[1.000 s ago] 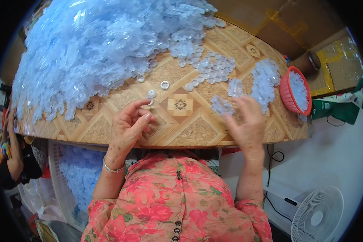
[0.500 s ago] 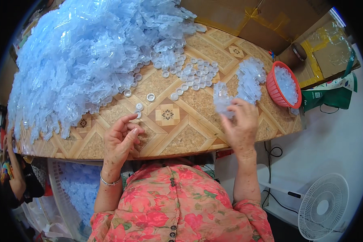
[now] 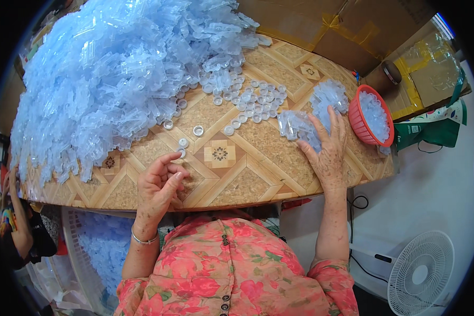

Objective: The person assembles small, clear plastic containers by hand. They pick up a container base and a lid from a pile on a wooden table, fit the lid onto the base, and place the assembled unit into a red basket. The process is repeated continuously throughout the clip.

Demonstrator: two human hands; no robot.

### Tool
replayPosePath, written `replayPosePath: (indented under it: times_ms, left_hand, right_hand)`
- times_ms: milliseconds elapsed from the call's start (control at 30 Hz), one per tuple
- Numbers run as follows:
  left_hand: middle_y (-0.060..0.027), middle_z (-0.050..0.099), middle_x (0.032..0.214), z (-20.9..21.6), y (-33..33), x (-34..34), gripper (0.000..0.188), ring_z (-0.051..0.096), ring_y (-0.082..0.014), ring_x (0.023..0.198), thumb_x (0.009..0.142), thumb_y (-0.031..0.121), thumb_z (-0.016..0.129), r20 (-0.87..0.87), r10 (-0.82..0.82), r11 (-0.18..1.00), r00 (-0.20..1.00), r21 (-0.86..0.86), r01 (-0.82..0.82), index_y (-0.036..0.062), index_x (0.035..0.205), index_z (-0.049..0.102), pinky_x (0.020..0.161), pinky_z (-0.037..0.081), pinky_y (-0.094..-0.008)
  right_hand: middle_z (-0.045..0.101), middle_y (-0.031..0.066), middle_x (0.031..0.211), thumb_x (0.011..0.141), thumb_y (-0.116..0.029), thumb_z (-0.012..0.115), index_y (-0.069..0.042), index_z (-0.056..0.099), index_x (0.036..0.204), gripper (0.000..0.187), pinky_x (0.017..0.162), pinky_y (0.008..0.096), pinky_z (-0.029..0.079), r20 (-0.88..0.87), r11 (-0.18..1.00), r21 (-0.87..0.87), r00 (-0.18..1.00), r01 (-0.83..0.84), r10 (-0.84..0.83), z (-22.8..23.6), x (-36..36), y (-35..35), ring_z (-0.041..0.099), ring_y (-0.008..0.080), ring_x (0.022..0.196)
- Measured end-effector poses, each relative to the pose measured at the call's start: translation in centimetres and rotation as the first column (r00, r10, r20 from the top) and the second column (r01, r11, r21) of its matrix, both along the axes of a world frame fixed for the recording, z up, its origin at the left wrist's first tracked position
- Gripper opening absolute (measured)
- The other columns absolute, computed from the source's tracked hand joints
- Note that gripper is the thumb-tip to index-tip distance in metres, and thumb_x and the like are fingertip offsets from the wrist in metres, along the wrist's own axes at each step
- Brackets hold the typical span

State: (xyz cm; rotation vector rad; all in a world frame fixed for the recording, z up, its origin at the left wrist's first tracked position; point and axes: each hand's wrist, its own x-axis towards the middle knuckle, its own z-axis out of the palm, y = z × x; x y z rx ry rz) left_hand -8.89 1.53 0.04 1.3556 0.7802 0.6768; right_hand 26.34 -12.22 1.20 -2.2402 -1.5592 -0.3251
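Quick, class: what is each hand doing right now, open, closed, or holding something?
Left hand: fingers curled at a small clear cap; whether it is gripped cannot be told.
Right hand: open, fingers spread flat on small clear plastic pieces.

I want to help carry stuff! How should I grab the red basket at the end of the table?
Probably hold the red basket by its rim with both hands, from the table's right end. It sits open side up, full of small clear caps, so keep it level.
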Motion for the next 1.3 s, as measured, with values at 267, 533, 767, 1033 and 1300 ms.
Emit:
replayPosePath:
  times_ms: [267, 533, 767, 1033, 1300]
  left_hand:
    - [-0.0039, 0.064, 0.096, -0.4, -0.1, 0.1, 0.038, 0.057, -0.0052, 0.079, 0.094, 0.004, 0.060, 0.030, 0.007, 1.000, 1.000, 0.029, -0.008, -0.0016, 0.132, 0.053, 0.068, 0.047, -0.0184]
    - [-0.0045, 0.064, 0.098, -0.3, -0.3, -0.1, 0.039, 0.058, -0.0056, 0.083, 0.094, 0.001, 0.059, 0.010, 0.004, 1.000, 1.000, 0.009, -0.004, -0.0023, 0.132, 0.053, 0.071, 0.049, -0.0192]
    - [-0.0041, 0.064, 0.097, -0.6, -0.2, 0.0, 0.040, 0.057, -0.0048, 0.081, 0.093, 0.000, 0.060, 0.024, 0.004, 0.999, 1.000, 0.037, -0.004, -0.0020, 0.132, 0.053, 0.070, 0.049, -0.0189]
    - [-0.0054, 0.064, 0.097, -0.4, -0.3, -0.2, 0.040, 0.057, -0.0064, 0.081, 0.093, 0.001, 0.061, 0.015, -0.001, 1.000, 1.000, 0.003, 0.001, -0.0012, 0.133, 0.054, 0.073, 0.049, -0.0201]
    - [-0.0049, 0.064, 0.096, -0.9, -0.3, -0.2, 0.041, 0.058, -0.0043, 0.075, 0.092, 0.000, 0.061, 0.030, -0.028, 0.999, 0.999, 0.031, 0.027, -0.0014, 0.132, 0.054, 0.067, 0.049, -0.0178]
  right_hand:
    - [0.032, 0.0160, 0.154, 0.079, -0.040, 0.077, -0.021, 0.061, 0.132, 0.059, 0.114, 0.0538, 0.025, 0.057, 0.998, 0.054, 0.998, 0.023, -0.026, -1.1, 1.7, 2.4, 0.027, 0.0436, 0.140]
    - [0.032, 0.0160, 0.154, 0.079, -0.039, 0.076, -0.022, 0.059, 0.133, 0.059, 0.114, 0.0616, 0.020, 0.093, 0.986, -0.043, 0.983, 0.161, -0.156, -0.4, 2.5, 3.6, 0.026, 0.0422, 0.142]
    - [0.039, 0.0065, 0.152, 0.079, -0.028, 0.076, -0.017, 0.064, 0.125, 0.049, 0.115, 0.0653, 0.013, 0.158, 0.991, -0.062, 0.979, -0.116, 0.125, 1.1, -1.8, 4.6, 0.026, 0.0331, 0.144]
    - [0.054, 0.0083, 0.140, 0.077, -0.024, 0.077, -0.008, 0.070, 0.097, 0.027, 0.115, 0.0636, 0.014, 0.241, 0.990, -0.132, 0.967, -0.056, 0.087, 0.8, -1.4, 3.4, 0.036, 0.0319, 0.139]
    - [0.056, 0.0132, 0.135, 0.078, -0.019, 0.075, -0.007, 0.066, 0.085, 0.016, 0.115, 0.0606, 0.019, 0.249, 0.997, -0.079, 0.968, 0.016, 0.004, 1.0, -0.2, 3.8, 0.041, 0.0344, 0.135]
